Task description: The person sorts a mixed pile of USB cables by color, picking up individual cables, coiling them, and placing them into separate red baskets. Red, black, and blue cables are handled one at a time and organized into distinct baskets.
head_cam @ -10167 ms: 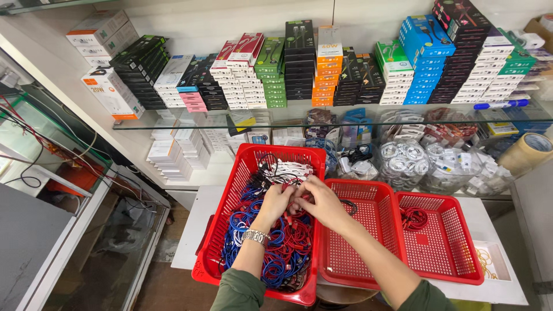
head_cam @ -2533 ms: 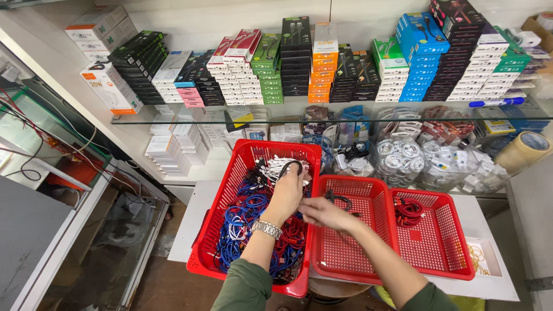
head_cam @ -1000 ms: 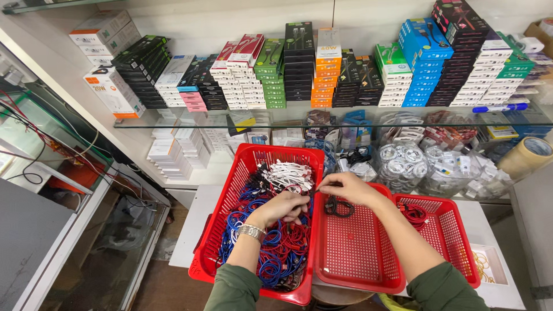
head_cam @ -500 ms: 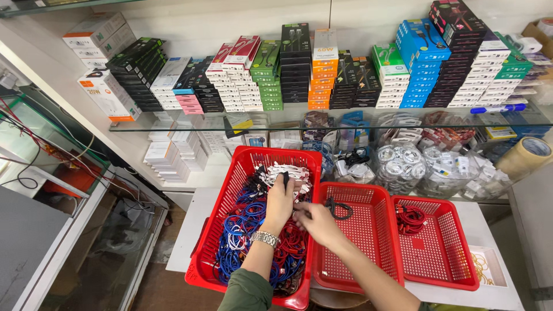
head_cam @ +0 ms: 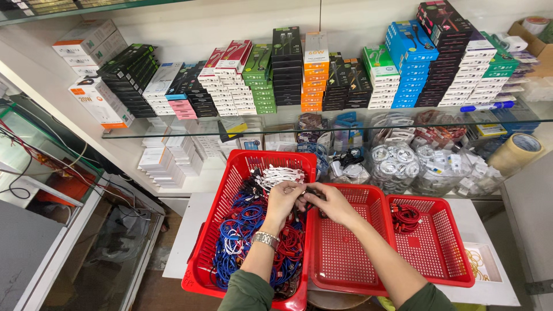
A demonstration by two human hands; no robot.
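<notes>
Both hands met over the rim between two red baskets, the left hand (head_cam: pixel 283 198) and right hand (head_cam: pixel 329 203) pinching a black cable (head_cam: pixel 311 198) between curled fingertips. A metal wristwatch (head_cam: pixel 265 238) circled the left wrist. Below lay the large red basket (head_cam: pixel 227 190), heaped with blue, red, white and black cables (head_cam: pixel 245 230). The middle basket (head_cam: pixel 345 253) sat just beside it, and a third basket (head_cam: pixel 438 253) held one coiled red cable (head_cam: pixel 406 216). All three rested on a white desk (head_cam: pixel 184 242), beneath a glass shelf (head_cam: pixel 190 128) stacked with coloured boxes (head_cam: pixel 314 75).
</notes>
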